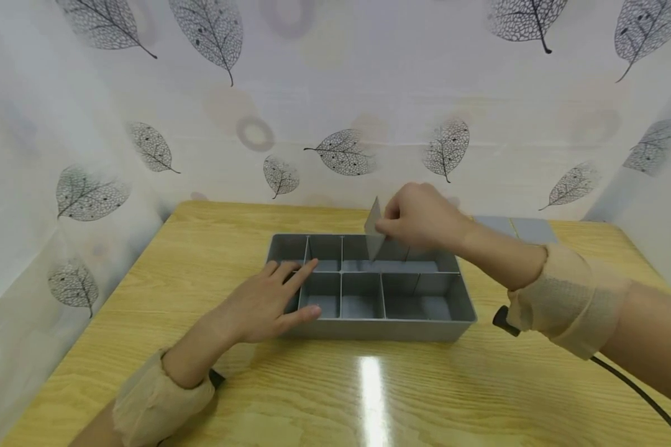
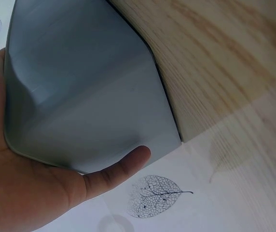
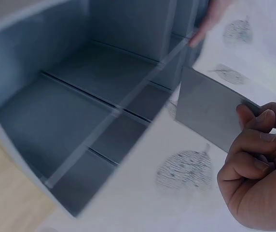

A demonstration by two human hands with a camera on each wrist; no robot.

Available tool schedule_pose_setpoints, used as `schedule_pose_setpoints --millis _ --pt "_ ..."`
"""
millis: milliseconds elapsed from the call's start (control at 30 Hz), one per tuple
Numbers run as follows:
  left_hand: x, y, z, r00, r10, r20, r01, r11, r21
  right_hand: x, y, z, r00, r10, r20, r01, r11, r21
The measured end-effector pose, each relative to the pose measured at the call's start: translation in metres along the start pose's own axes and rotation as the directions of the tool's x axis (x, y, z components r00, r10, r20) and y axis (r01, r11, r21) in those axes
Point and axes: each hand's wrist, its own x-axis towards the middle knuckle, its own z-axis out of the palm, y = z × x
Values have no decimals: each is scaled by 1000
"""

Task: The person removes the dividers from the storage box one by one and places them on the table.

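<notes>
A long grey divided box lies on the table, split into two rows of compartments. My left hand rests over its left end, fingers stretched across the rim and thumb extended along the front side. The left wrist view shows that thumb lying against the box's outer wall. Above the back row, my right hand pinches a thin grey divider plate by one edge, held upright. In the right wrist view the plate juts out from between thumb and curled fingers, apart from the box.
More flat grey plates lie at the table's back right, partly behind my right forearm. A leaf-printed cloth hangs behind and beside the wooden table. A black cable runs from the right wrist band.
</notes>
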Motion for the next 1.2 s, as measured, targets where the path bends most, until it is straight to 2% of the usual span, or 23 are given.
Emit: schedule_pose_setpoints --millis 167,300,433,633,733,867,1100,1200 --pt "2 0 1 1000 4 14 -4 1000 -4 -6 0 -22 995 24 -98 -25 1000 -8" --pt "3 -1 1 1000 1 20 -1 1000 -9 -13 14 -36 986 54 -159 -57 998 -15" --pt "3 0 1 1000 1 13 -1 1000 -17 -22 40 -46 979 99 -179 -107 993 -38" --pt "3 1 -1 1000 0 18 0 1000 -12 -40 95 -50 959 212 -188 -224 973 -47" --pt "3 1 -1 1000 0 24 0 1000 -13 -53 123 -48 947 273 -169 -280 960 -20" --pt "2 0 -1 1000 -5 18 5 1000 -8 -70 156 -40 938 332 -97 -333 943 12" --pt "-1 -1 -2 1000 0 -2 0 1000 11 -90 197 -19 934 356 -20 -356 934 26" --pt "0 0 -2 1000 6 2 -6 1000 11 -98 212 -12 924 383 19 -383 923 27"
